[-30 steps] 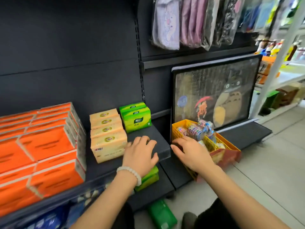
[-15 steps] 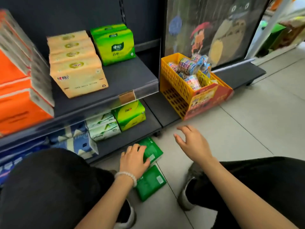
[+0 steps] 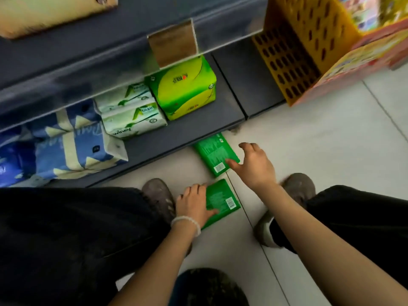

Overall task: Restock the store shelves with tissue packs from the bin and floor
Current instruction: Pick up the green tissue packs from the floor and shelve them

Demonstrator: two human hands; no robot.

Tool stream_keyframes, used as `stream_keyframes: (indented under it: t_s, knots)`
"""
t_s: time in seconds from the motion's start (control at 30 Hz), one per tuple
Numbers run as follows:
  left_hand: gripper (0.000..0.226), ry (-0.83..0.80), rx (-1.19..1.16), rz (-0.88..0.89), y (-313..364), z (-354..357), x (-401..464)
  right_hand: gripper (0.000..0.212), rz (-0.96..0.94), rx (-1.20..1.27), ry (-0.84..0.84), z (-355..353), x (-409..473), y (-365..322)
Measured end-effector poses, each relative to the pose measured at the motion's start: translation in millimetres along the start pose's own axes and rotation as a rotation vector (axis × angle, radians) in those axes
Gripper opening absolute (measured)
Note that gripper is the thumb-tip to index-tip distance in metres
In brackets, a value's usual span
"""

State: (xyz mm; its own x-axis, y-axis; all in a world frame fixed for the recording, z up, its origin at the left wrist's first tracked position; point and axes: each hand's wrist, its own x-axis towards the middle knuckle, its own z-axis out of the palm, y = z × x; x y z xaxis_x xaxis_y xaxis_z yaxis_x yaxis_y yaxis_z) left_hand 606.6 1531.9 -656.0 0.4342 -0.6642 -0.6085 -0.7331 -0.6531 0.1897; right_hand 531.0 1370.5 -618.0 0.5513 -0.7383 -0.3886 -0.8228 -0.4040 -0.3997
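While blue-and-cream packs (image 3: 66,149) and white packs lettered "winey" (image 3: 132,117) fill the bottom shelf (image 3: 176,134), a lime pack (image 3: 184,88) sits beside them; below its edge, the left hand (image 3: 194,205) clasps one green tissue pack (image 3: 221,203), the spread right hand (image 3: 254,165) touches another green pack (image 3: 213,152), right of which stands a yellow basket (image 3: 293,51).

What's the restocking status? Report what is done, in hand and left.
Done: the bottom shelf already holds a lime-green pack, white packs and blue packs.
In hand: the left hand grips the near green pack on the floor; the right hand reaches onto the far green pack.
Left: both packs need shelving.
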Motion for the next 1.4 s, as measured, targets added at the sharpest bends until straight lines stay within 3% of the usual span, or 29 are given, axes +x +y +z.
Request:
stream_keyframes:
  t_s: [0.2,0.37,0.67,1.03,1.2,1.4]
  knots:
    - [0.085,-0.162,-0.126,-0.061,-32.6,34.4,21.9,0.082,0.084,-0.049,-0.154,59.7,25.0,11.5]
    - [0.085,-0.244,-0.166,-0.043,-36.2,41.7,37.6,0.111,0.124,-0.061,-0.085,86.1,39.5,4.5]
    - [0.089,-0.308,-0.151,-0.013,-20.9,32.6,40.5,0.107,0.11,-0.016,-0.042,81.0,40.1,-2.7]
    - [0.065,-0.052,0.001,0.047,-1.3,-22.2,-22.6,0.098,0.023,0.012,0.044,-2.3,-36.3,-2.1]
    - [0.067,0.132,0.046,0.118,12.5,-71.4,-70.6,0.089,-0.053,-0.013,0.181,-70.0,-90.6,-12.6]
    - [0.07,0.353,0.035,0.146,14.6,-143.7,-136.6,0.093,-0.143,0.027,0.435,-159.4,-146.7,-31.8]
